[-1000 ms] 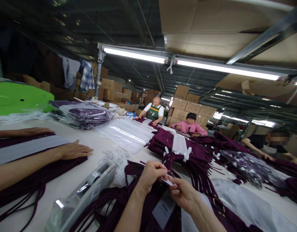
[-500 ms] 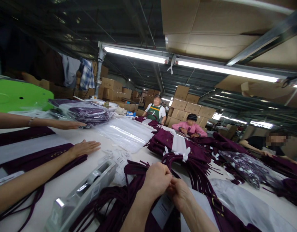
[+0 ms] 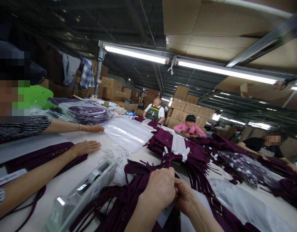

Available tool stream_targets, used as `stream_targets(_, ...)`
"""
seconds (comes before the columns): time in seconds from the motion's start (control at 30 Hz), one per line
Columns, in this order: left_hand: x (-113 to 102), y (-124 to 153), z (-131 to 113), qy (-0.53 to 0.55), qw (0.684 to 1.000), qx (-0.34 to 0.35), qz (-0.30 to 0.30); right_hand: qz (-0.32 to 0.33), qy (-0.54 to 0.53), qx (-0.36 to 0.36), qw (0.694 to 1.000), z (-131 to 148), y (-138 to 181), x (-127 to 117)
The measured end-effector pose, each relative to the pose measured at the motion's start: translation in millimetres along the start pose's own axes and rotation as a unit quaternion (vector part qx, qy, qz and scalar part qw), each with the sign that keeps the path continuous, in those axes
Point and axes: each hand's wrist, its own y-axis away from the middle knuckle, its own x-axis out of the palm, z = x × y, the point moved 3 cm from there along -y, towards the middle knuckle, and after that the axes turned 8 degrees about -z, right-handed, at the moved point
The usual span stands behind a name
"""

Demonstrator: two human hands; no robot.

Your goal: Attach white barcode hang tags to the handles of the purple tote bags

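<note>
My left hand [image 3: 160,187] and my right hand [image 3: 185,196] meet at the lower middle, fingertips pinched together. Whatever they pinch is too small or hidden behind the left hand. Beneath them lies a dark purple fabric bag [image 3: 136,190] with long cord-like straps and fringe. A white card tag [image 3: 166,216] shows partly below the fingers, largely covered by my left hand. Just beyond my hands is a stack of folded purple bags [image 3: 160,143], banded in white, with white wrapping on their straps.
A clear tape dispenser [image 3: 83,190] stands left of my hands beside a heap of white labels [image 3: 117,158]. Clear plastic bags [image 3: 129,132] lie further back. At left, a co-worker's hand [image 3: 87,147] rests near a purple bag. Clear plastic [image 3: 247,199] covers the right.
The left co-worker leans into view, one hand reaching right to the clear plastic bags. My left hand has turned and shifted slightly, hiding more of the tag; my fingertips remain together.
</note>
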Motion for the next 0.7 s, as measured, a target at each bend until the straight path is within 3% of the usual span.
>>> stream_targets(0.2, -9, -8, 11, -0.005, 0.997, -0.061, -0.037, -0.064, -0.028, 0.034, 0.997, 7, 14, 1)
stream_targets(0.37, -31, -11, 18, -0.037, 0.976, -0.126, -0.174, -0.138, 0.015, -0.096, 0.986, 20, 22, -10)
stream_targets(0.53, -44, -11, 36, -0.001, 0.934, -0.093, -0.346, -0.17, 0.066, -0.157, 0.971, 34, 33, -26)
stream_targets(0.63, -45, -10, 40, 0.007, 0.914, -0.067, -0.4, -0.173, 0.164, -0.188, 0.953, 44, 51, -43)
stream_targets(0.7, -43, -9, 36, 0.008, 0.911, -0.035, -0.411, -0.174, 0.278, -0.223, 0.918, 50, 70, -60)
